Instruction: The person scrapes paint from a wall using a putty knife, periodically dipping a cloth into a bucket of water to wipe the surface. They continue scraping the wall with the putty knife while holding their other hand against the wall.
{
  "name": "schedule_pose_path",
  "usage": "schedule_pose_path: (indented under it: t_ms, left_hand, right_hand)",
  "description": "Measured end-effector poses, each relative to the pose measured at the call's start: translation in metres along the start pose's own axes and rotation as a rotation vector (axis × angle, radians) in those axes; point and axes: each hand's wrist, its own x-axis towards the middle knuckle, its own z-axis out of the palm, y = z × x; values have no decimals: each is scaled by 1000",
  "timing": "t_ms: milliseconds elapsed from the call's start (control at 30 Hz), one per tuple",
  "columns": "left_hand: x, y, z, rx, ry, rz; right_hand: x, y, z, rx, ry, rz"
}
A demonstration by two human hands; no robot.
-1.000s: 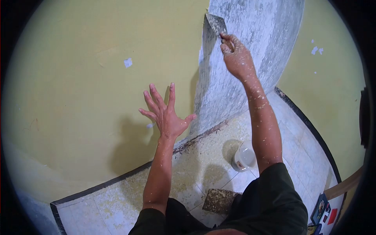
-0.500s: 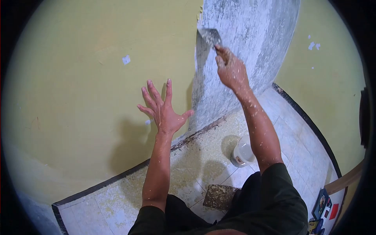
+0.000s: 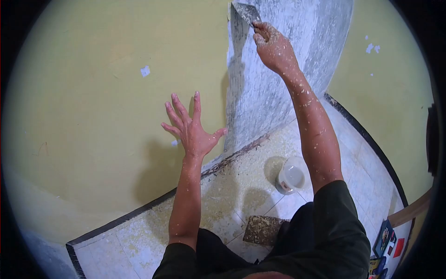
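Observation:
My right hand [image 3: 275,48] is closed round the handle of a putty knife [image 3: 247,14]. Its wide blade lies at the border between the yellow paint and the scraped, grey-white strip of wall [image 3: 278,69]. Pale paint flakes speckle that hand and forearm. My left hand [image 3: 192,131] rests with spread fingers against the yellow wall [image 3: 107,116], its thumb close to the edge of the scraped strip. Nothing is in the left hand.
A white bucket [image 3: 284,179] stands on the tiled floor [image 3: 223,223] among scattered paint flakes. A brown flake-covered slab [image 3: 261,231] lies by my legs. Dark baseboard [image 3: 134,214] edges the wall. Several small colourful items [image 3: 384,242] sit at lower right.
My right hand has moved upward along the paint edge with the putty knife. My left hand stays spread on the wall, and the view has shifted slightly.

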Motion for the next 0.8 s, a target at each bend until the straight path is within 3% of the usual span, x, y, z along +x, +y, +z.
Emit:
schedule_pose_path:
  t_ms: [100, 200, 267, 500, 667, 800]
  left_hand:
    - [-1, 3, -3, -24, 1, -2]
    - [0, 2, -3, -32, -10, -5]
    - [0, 2, -2, -10, -11, -9]
    - [0, 3, -3, -19, -32, -22]
    - [-1, 0, 1, -8, -12, -5]
    - [0, 1, 0, -25, -2, -1]
  right_hand:
    - [-35, 15, 6, -60, -111, 45]
    - [-27, 10, 11, -43, -78, 26]
    - [24, -12, 2, -3, 98, -95]
    - [-36, 2, 9, -59, -88, 32]
    - [18, -37, -5, 4, 41, -25]
    - [-22, -7, 7, -74, -11, -13]
